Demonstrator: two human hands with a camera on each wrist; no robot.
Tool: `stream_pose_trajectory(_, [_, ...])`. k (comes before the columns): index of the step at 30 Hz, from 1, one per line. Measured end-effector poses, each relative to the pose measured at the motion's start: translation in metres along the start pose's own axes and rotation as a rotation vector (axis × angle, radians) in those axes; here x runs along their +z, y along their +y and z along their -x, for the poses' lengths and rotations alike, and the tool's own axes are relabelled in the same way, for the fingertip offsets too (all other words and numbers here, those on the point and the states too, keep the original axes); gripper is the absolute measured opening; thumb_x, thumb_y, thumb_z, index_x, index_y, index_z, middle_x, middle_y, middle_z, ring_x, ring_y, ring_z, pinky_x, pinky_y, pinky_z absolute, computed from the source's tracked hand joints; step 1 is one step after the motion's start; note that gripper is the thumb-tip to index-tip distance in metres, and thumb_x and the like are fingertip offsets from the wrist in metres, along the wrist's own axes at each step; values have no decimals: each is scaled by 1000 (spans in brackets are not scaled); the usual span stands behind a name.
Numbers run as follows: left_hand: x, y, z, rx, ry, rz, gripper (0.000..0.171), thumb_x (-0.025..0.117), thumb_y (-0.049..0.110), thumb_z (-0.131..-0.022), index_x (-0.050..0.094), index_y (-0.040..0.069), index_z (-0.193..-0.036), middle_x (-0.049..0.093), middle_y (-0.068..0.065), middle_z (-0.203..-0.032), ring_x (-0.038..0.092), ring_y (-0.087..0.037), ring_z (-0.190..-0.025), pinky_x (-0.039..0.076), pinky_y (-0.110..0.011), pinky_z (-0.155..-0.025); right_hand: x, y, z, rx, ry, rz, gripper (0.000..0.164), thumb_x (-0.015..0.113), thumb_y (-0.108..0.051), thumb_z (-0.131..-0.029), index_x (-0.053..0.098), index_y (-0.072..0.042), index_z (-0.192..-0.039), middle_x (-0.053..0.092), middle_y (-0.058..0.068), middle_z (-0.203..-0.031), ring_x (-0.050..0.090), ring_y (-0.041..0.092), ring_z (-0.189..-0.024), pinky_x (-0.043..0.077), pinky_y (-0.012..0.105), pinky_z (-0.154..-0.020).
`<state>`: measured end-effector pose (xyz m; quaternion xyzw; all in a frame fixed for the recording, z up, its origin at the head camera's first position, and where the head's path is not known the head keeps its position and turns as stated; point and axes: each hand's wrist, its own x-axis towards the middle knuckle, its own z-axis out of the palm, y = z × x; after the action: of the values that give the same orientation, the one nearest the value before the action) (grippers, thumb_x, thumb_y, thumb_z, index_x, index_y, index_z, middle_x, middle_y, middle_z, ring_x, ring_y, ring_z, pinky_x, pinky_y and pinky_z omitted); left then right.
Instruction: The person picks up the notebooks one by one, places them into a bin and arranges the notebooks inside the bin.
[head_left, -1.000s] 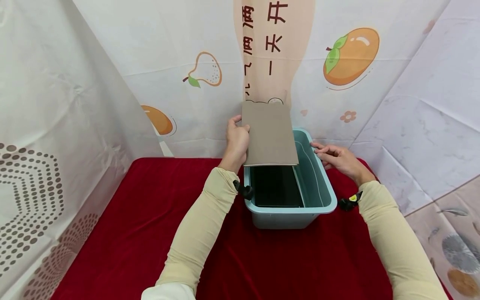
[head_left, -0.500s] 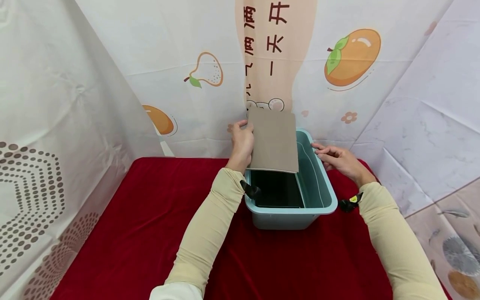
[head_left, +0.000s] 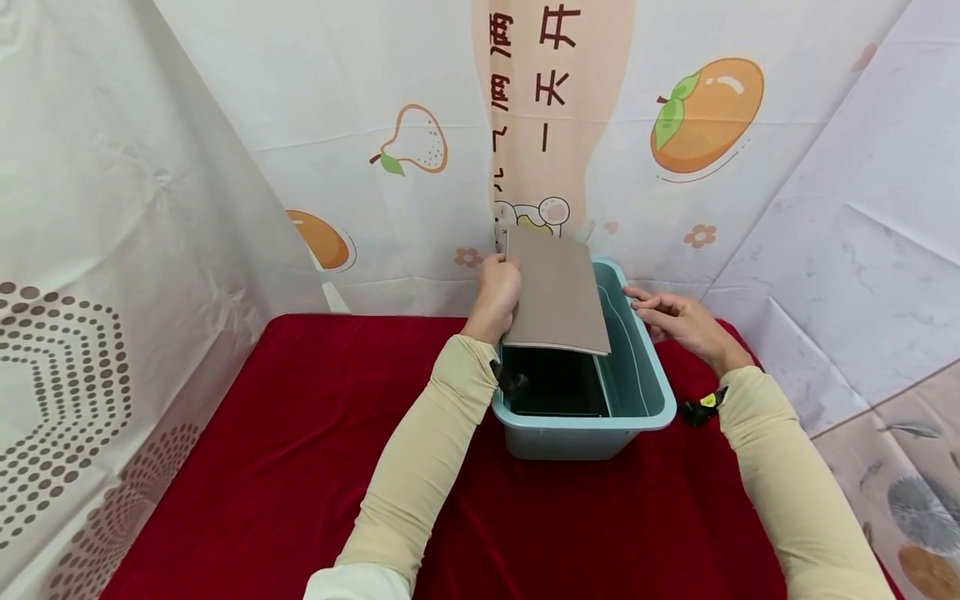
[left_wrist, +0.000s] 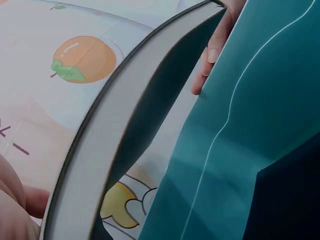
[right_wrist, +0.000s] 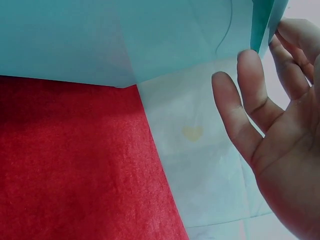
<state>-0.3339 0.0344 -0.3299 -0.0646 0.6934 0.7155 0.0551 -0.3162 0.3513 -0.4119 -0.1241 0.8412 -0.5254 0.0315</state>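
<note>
My left hand (head_left: 498, 292) grips a grey-brown hardcover book (head_left: 561, 292) by its left edge. The book is tilted over the far left part of a light blue plastic bin (head_left: 577, 422). In the left wrist view its pale page block (left_wrist: 100, 125) shows as a thick curved band, and the left fingers (left_wrist: 35, 200) are partly hidden behind it. Inside the bin lies a flat black thing (head_left: 558, 383) with a pale right edge, its far part covered by the book. My right hand (head_left: 678, 321) has its fingertips at the bin's right rim, the lower fingers (right_wrist: 250, 75) extended and loose.
Red cloth (head_left: 337, 433) covers the table under the bin. A white printed curtain (head_left: 375, 75) hangs right behind the bin, with more curtains at the left and right sides. The bin's right part shows a bare inner wall (head_left: 626, 350).
My left hand has moved right and slightly down with the book, which now leans with its right side lower over the bin. The right hand has stayed at the rim.
</note>
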Motion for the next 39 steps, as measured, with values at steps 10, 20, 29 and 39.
stream_pose_trajectory(10, [14,-8,-2,98,11,-184,30,32,11,-104,54,3,-86,49,-7,-88,45,-21,-84,42,-34,-77,0,1,0,0,1,-9,33,61,-20,-104,66,5,-124,51,0,-157,68,8,-89,59,29,-75])
stream_pose_trajectory(20, [27,-13,-6,60,36,-266,23,34,14,-105,52,2,-98,47,-6,-89,43,-20,-86,45,-37,-85,-1,3,0,-17,-1,-9,33,61,-21,-103,67,3,-125,55,-8,-153,68,12,-85,59,28,-75])
stream_pose_trajectory(29, [31,-19,-12,-25,-29,-251,31,33,13,-104,49,-3,-125,44,-7,-95,41,-21,-85,40,-34,-82,-1,3,-1,-44,-20,-43,33,60,-21,-104,66,7,-119,54,-7,-154,66,11,-84,59,29,-74])
stream_pose_trajectory(39, [36,-21,-16,-76,-52,-231,51,33,11,-105,31,-3,-154,52,-22,-134,46,-22,-100,46,-41,-106,-1,2,1,-15,-14,-47,34,61,-24,-104,65,7,-117,54,-12,-153,67,11,-85,59,30,-74])
